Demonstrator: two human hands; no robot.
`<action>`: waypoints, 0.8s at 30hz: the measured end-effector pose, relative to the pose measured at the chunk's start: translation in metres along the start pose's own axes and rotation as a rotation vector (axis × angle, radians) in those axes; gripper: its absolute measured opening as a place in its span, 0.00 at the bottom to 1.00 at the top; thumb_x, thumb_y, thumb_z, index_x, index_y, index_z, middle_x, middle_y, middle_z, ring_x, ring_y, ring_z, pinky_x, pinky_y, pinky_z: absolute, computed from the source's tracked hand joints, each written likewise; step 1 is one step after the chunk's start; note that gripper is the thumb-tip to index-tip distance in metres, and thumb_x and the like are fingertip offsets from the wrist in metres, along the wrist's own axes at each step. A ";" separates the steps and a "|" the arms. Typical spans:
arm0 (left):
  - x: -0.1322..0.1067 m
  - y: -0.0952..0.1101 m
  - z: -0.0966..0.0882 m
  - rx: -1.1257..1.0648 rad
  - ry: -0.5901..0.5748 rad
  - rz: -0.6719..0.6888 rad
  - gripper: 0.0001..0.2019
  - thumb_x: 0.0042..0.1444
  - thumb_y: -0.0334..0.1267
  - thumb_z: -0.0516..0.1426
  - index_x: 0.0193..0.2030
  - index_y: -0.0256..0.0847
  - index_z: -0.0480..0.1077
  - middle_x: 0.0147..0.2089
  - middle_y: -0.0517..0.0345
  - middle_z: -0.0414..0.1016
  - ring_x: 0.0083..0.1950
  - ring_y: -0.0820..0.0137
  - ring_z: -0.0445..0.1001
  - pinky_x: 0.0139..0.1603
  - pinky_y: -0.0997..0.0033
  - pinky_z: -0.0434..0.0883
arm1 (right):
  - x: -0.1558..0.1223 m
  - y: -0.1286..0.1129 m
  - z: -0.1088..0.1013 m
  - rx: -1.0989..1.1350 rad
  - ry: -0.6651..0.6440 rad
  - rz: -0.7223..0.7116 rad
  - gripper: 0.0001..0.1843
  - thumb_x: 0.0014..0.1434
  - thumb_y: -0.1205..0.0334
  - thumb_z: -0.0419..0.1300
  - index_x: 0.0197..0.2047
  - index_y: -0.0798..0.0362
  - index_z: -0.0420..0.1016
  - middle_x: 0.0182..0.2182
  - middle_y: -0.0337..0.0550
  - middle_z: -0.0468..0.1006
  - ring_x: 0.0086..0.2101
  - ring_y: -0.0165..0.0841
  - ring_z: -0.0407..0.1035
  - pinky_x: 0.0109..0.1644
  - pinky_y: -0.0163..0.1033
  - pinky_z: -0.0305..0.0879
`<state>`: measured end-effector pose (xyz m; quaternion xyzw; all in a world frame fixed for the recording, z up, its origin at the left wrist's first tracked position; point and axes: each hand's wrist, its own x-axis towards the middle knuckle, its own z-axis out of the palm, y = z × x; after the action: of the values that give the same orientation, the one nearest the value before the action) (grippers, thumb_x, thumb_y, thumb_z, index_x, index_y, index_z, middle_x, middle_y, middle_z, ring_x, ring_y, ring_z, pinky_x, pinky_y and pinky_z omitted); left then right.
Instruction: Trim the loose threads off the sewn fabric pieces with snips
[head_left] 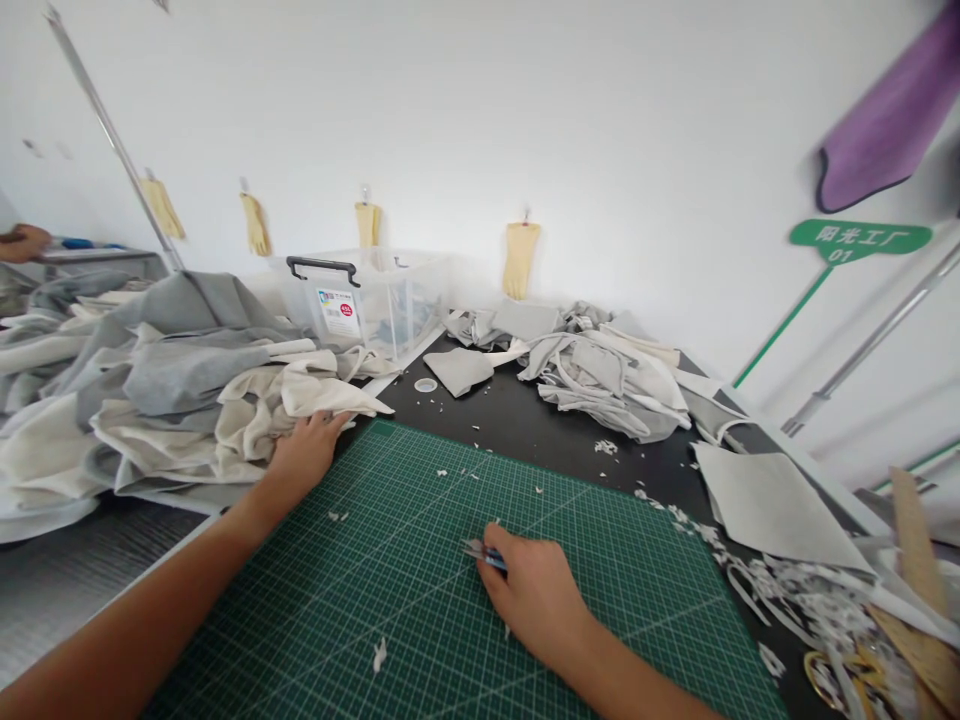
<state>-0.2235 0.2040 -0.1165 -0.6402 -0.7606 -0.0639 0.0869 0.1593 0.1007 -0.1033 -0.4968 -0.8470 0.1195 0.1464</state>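
- Right hand (536, 600): fingers pinched on a small blue-handled tool (486, 556), just above the green cutting mat (420, 500).
- Left hand (304, 455): open, flat on cream fabric (330, 395); soft, light, best taken by its loose edge.

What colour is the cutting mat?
Dark green cutting mat with a pale grid, clearest in the head view.

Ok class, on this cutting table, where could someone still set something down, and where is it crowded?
Most room: the green cutting mat between the left hand and right hand, dotted with a few scraps. Narrower: the black tabletop strip between the mat and the grey fabric heap. Crowded: the cloth pile at left and the white scraps in the right corner.
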 end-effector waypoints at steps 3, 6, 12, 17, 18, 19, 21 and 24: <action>0.006 -0.003 -0.003 0.080 0.092 0.023 0.27 0.69 0.33 0.39 0.72 0.49 0.56 0.61 0.39 0.66 0.54 0.51 0.70 0.47 0.53 0.73 | 0.001 -0.001 -0.002 0.006 -0.011 0.005 0.08 0.70 0.60 0.52 0.37 0.48 0.68 0.29 0.33 0.80 0.28 0.31 0.75 0.32 0.36 0.50; 0.009 -0.006 -0.003 0.113 0.151 0.020 0.28 0.69 0.31 0.37 0.73 0.47 0.55 0.60 0.39 0.66 0.56 0.49 0.69 0.45 0.53 0.73 | 0.002 -0.001 -0.002 0.009 -0.028 0.012 0.08 0.70 0.60 0.53 0.38 0.48 0.68 0.30 0.33 0.81 0.29 0.31 0.75 0.33 0.36 0.51; 0.032 -0.025 0.002 0.145 0.098 0.017 0.25 0.69 0.32 0.39 0.64 0.39 0.68 0.57 0.35 0.69 0.59 0.45 0.65 0.48 0.50 0.72 | 0.003 0.000 0.000 0.004 -0.036 0.014 0.08 0.71 0.59 0.52 0.38 0.48 0.68 0.30 0.33 0.81 0.29 0.31 0.75 0.33 0.36 0.51; 0.047 -0.045 0.004 0.128 0.133 -0.043 0.23 0.69 0.31 0.39 0.58 0.28 0.71 0.55 0.32 0.69 0.57 0.45 0.64 0.47 0.48 0.71 | 0.000 0.004 -0.001 0.028 -0.034 -0.007 0.08 0.70 0.59 0.52 0.38 0.49 0.68 0.31 0.33 0.82 0.31 0.31 0.76 0.34 0.35 0.52; 0.050 -0.047 0.004 0.120 0.145 -0.063 0.23 0.69 0.30 0.39 0.56 0.26 0.71 0.55 0.31 0.69 0.58 0.44 0.63 0.47 0.46 0.71 | 0.000 0.004 -0.002 0.022 -0.034 -0.004 0.08 0.70 0.59 0.52 0.38 0.49 0.69 0.31 0.33 0.82 0.31 0.31 0.76 0.34 0.35 0.52; 0.053 -0.047 0.004 0.112 0.149 -0.092 0.22 0.69 0.30 0.39 0.55 0.24 0.71 0.56 0.30 0.68 0.58 0.44 0.62 0.47 0.45 0.70 | 0.000 0.004 -0.002 0.014 -0.033 0.003 0.08 0.70 0.59 0.52 0.38 0.49 0.69 0.31 0.33 0.82 0.31 0.31 0.76 0.34 0.35 0.52; 0.061 -0.042 0.005 0.102 0.115 -0.168 0.20 0.68 0.29 0.41 0.54 0.22 0.70 0.57 0.29 0.67 0.59 0.43 0.62 0.48 0.44 0.70 | 0.001 0.002 -0.001 -0.007 -0.028 0.020 0.08 0.70 0.59 0.53 0.39 0.49 0.69 0.31 0.34 0.82 0.31 0.31 0.77 0.33 0.35 0.52; 0.068 -0.020 0.009 0.105 0.036 -0.272 0.20 0.66 0.28 0.42 0.55 0.20 0.69 0.58 0.25 0.66 0.61 0.40 0.61 0.47 0.44 0.70 | 0.005 -0.002 -0.001 -0.024 -0.025 0.034 0.08 0.70 0.59 0.52 0.39 0.49 0.70 0.31 0.35 0.83 0.31 0.32 0.77 0.34 0.35 0.53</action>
<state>-0.2551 0.2676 -0.1103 -0.5244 -0.8410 -0.0469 0.1245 0.1562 0.1040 -0.1010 -0.5113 -0.8415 0.1180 0.1280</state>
